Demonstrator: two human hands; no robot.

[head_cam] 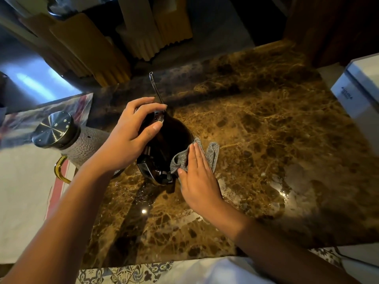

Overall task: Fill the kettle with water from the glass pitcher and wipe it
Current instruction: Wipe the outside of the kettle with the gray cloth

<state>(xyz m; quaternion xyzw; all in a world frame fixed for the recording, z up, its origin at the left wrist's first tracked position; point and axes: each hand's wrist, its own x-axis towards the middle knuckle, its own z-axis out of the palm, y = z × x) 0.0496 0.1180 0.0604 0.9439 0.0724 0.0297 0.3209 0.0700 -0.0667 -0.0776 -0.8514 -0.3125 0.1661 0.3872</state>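
kettle: black, upright on the brown marble counter, a little left of the middle of the view; seen from above, its dark top faces the camera and its thin gooseneck spout points away toward the far edge; the handle end, with a black block, is nearest the person.
left hand: laid over the far-left part of the kettle's top, fingers curved around the rim near the spout's base, thumb pressed on the lid area; it holds the kettle steady.
right hand: fingers straight and close together, flat on the cloth, pressing it to the kettle's right side; nothing is gripped between finger and thumb that can be seen.
cloth: grey, bunched between the right hand and the kettle wall, with one flap sticking out to the right onto the counter.
counter surface: glossy, with wet-looking shine and light spots in front of and to the right of the kettle.
pitcher: just left of the kettle, partly behind the left forearm; textured pale body, round metal lid, gold handle; it lies over a white mat with a red stripe.
box: white, at the right edge, well apart from the kettle.
boards: yellowish ribbed pieces leaning behind the counter's far edge.
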